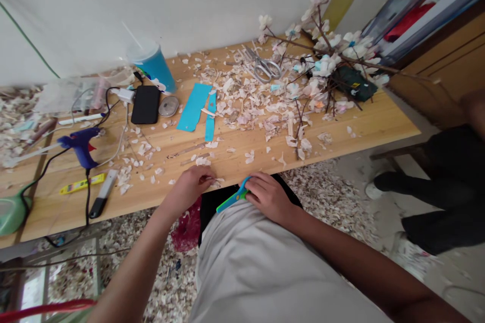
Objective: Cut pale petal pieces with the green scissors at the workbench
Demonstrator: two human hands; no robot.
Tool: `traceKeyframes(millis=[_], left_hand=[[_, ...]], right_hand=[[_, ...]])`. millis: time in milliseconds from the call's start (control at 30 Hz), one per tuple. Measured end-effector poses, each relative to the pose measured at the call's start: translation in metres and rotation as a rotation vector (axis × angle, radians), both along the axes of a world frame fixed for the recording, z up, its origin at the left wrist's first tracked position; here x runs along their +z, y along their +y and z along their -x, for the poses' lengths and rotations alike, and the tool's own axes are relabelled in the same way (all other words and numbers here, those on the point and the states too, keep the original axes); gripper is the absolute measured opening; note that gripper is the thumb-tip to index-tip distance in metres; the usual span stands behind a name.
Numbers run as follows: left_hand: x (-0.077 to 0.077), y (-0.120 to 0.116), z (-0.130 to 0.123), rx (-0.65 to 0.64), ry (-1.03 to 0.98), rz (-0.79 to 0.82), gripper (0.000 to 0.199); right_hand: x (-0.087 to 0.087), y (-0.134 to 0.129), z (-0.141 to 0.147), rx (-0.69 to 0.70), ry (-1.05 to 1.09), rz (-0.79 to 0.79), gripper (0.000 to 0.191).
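Note:
Near the front edge of the wooden table [227, 161], my left hand [192, 181] has its fingers pinched together over the wood; what they hold, if anything, is too small to make out. Pale scraps lie right beside these fingertips. My right hand [271, 196] is closed on the handles of blue and green scissors [233, 200], just off the table's edge in front of my grey shirt. The scissors point down to the left. Farther back on the table lie two blue paper pieces [194, 107] and many pale petal-like scraps [237, 103].
Metal scissors [267, 69] and flowered branches [326, 55] are at the back right. On the left are a glue gun [81, 145], yellow cutter [82, 183], black phone [146, 105] and blue cup [157, 68]. A person's legs [435, 192] show at the right.

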State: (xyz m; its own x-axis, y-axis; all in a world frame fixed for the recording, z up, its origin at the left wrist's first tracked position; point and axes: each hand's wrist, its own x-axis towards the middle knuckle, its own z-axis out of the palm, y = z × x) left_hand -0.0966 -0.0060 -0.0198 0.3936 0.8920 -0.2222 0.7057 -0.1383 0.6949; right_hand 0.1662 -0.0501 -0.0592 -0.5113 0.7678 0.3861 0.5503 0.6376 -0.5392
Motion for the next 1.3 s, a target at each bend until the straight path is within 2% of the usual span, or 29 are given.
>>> traceKeyframes(millis=[233, 333, 433, 567, 600, 667, 733, 800, 867, 900, 967, 1033, 1067, 1167, 1233, 1300], left_hand=[[-0.001, -0.003, -0.002, 0.04, -0.003, 0.002, 0.018], [0.007, -0.002, 0.012, 0.095, -0.015, 0.037, 0.024], [0.025, 0.002, 0.052, 0.299, 0.08, 0.015, 0.03], [0.042, 0.005, 0.123, 0.745, 0.316, -0.124, 0.036], [0.042, 0.006, 0.137, 0.811, 0.366, -0.141, 0.036], [0.037, 0.008, 0.158, 0.826, 0.462, -0.142, 0.036], [0.028, 0.01, 0.166, 0.797, 0.576, -0.21, 0.033], [0.021, 0.01, 0.158, 0.786, 0.689, -0.407, 0.031], [0.018, 0.003, 0.132, 0.715, 0.701, -0.644, 0.031], [0.016, -0.002, 0.113, 0.64, 0.66, -0.718, 0.032], [0.012, -0.019, 0.069, 0.36, 0.477, -0.717, 0.031], [0.004, -0.038, 0.026, 0.02, 0.369, -0.609, 0.033], [-0.002, -0.047, 0.009, -0.064, 0.367, -0.588, 0.036], [-0.019, -0.069, -0.016, -0.118, 0.376, -0.604, 0.043], [-0.026, -0.076, -0.015, -0.113, 0.349, -0.639, 0.044], [-0.027, -0.078, -0.004, -0.127, 0.302, -0.677, 0.042]], right_hand=[[-0.001, 0.0, 0.0, -0.002, 0.007, 0.014, 0.012], [-0.002, 0.0, -0.001, -0.003, 0.007, 0.022, 0.012], [-0.003, 0.0, -0.001, -0.001, 0.012, 0.02, 0.013], [-0.002, 0.0, 0.0, 0.007, 0.013, -0.005, 0.012], [-0.001, 0.0, 0.001, 0.01, 0.014, -0.009, 0.012], [0.001, -0.001, 0.002, 0.022, 0.012, -0.011, 0.012], [0.003, -0.001, 0.002, 0.033, 0.007, -0.014, 0.012], [0.004, -0.002, 0.002, 0.033, 0.003, -0.017, 0.012], [0.005, -0.002, 0.002, 0.027, 0.005, -0.021, 0.013], [0.005, -0.002, 0.002, 0.025, 0.009, -0.026, 0.013], [0.006, -0.002, 0.002, 0.028, 0.013, -0.033, 0.014], [0.008, -0.002, 0.002, 0.039, 0.013, -0.034, 0.014], [0.008, -0.002, 0.002, 0.046, 0.013, -0.032, 0.014], [0.009, -0.002, 0.001, 0.057, 0.017, -0.026, 0.015], [0.009, -0.003, 0.001, 0.053, 0.019, -0.021, 0.015], [0.009, -0.002, 0.0, 0.046, 0.023, -0.021, 0.015]])
